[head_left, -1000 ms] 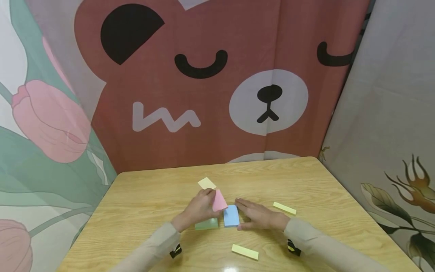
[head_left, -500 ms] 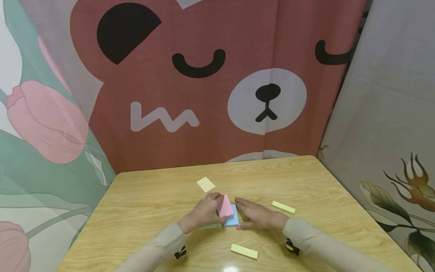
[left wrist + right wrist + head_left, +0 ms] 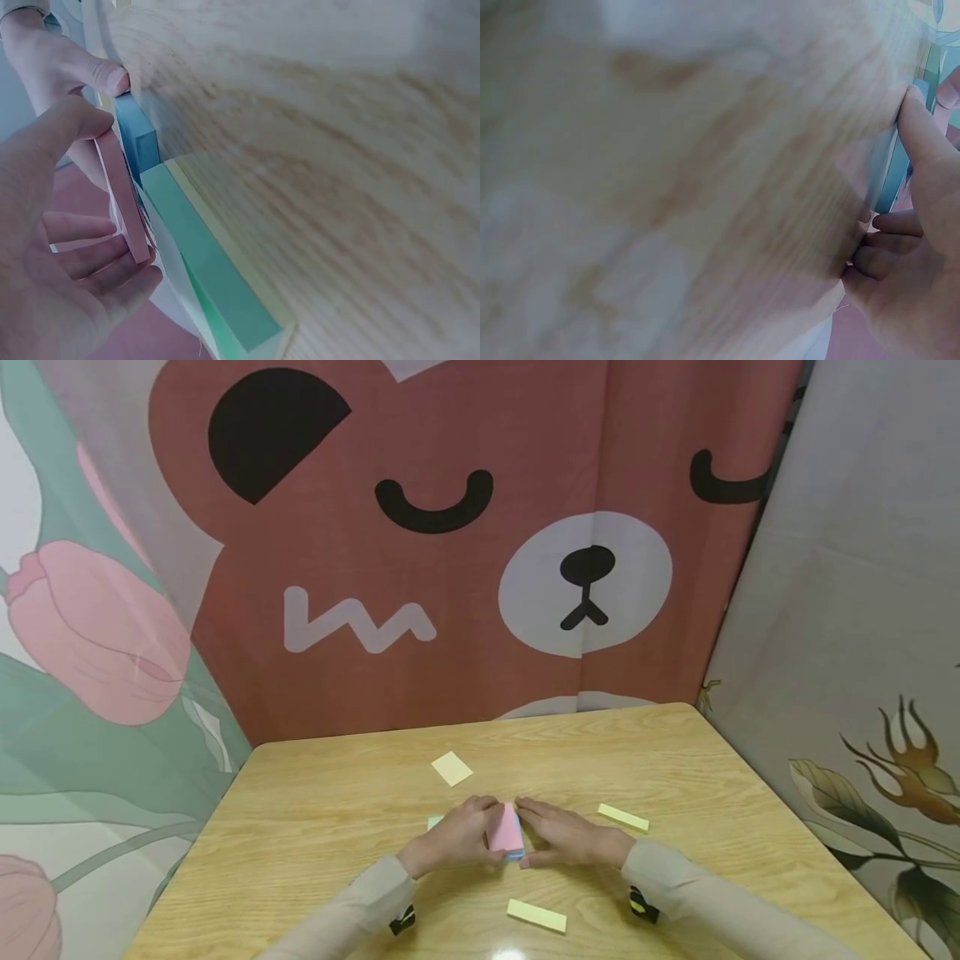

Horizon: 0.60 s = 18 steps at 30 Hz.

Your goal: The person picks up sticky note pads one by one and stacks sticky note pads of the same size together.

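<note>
My left hand (image 3: 463, 833) grips a pink sticky note pad (image 3: 505, 829) between thumb and fingers, over a blue sticky note pad (image 3: 514, 857). In the left wrist view the pink pad stands close against the blue pad's upper face, slightly askew. My right hand (image 3: 566, 835) rests on the table to the right, thumb and index finger at the near and far ends of the blue pad. A green sticky note pad (image 3: 214, 247) lies on a pale yellow layer (image 3: 238, 259) beside the blue one; in the head view my left hand hides most of it.
A pale yellow square note (image 3: 452, 768) lies further back on the wooden table (image 3: 337, 810). One narrow yellow pad (image 3: 537, 916) lies near the front, another narrow yellow pad (image 3: 623, 817) beyond my right hand. A bear-print curtain (image 3: 450, 693) hangs behind the table.
My left hand has moved right with the pink pad, from above the green pad to over the blue one, and the pink pad has come down flatter. My right hand has stayed in place.
</note>
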Each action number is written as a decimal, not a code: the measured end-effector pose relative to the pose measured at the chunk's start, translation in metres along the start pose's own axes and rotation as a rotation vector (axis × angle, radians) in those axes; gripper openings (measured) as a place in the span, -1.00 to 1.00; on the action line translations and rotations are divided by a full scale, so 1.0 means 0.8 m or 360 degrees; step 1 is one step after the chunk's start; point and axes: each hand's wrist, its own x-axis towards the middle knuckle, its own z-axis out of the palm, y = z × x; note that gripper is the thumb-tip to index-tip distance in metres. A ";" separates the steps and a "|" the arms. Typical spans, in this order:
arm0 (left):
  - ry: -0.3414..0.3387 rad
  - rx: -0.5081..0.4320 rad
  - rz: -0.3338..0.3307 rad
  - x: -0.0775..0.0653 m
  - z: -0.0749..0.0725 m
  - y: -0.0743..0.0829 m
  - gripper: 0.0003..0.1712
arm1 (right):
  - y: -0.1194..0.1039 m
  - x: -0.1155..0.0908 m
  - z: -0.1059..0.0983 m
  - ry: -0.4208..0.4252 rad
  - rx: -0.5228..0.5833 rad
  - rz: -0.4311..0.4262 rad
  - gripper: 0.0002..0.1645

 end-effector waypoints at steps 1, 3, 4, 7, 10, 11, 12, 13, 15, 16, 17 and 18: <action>-0.0015 0.0000 -0.0003 0.001 0.000 0.001 -0.27 | 0.000 0.000 0.001 -0.0003 -0.0007 0.0000 0.07; -0.0044 0.0017 -0.0008 0.002 0.002 0.001 -0.26 | 0.001 -0.001 0.001 -0.0003 -0.0013 -0.0005 0.07; -0.0059 0.0032 -0.0016 0.003 0.003 0.001 -0.24 | 0.001 -0.001 0.001 -0.0003 -0.0014 -0.0008 0.07; -0.0076 0.0049 -0.0037 0.004 0.006 0.000 -0.19 | 0.001 -0.001 0.000 -0.0007 -0.0017 -0.0012 0.07; -0.0085 0.0045 -0.0053 0.005 0.008 -0.001 -0.17 | 0.001 -0.001 -0.001 -0.0018 -0.0025 0.0005 0.07; -0.0087 0.0041 -0.0055 0.005 0.008 -0.002 -0.17 | 0.002 -0.001 -0.001 -0.0021 -0.0031 0.0011 0.08; -0.0094 0.0035 -0.0062 0.005 0.009 -0.002 -0.16 | 0.002 -0.001 -0.001 -0.0021 -0.0035 0.0013 0.08; -0.0098 0.0029 -0.0062 0.005 0.009 -0.002 -0.16 | 0.002 -0.001 -0.001 -0.0019 -0.0038 0.0011 0.08; -0.0100 0.0031 -0.0056 0.006 0.009 -0.002 -0.15 | 0.001 -0.001 -0.001 -0.0016 -0.0035 0.0005 0.07; -0.0100 0.0029 -0.0050 0.006 0.009 -0.002 -0.16 | 0.000 -0.001 -0.001 -0.0015 -0.0031 -0.0002 0.07; -0.0100 0.0025 -0.0044 0.006 0.009 -0.002 -0.16 | 0.000 -0.001 -0.001 -0.0012 -0.0028 -0.0009 0.06; -0.0101 0.0024 -0.0038 0.007 0.010 -0.002 -0.16 | 0.000 -0.001 0.000 -0.0007 -0.0026 -0.0021 0.05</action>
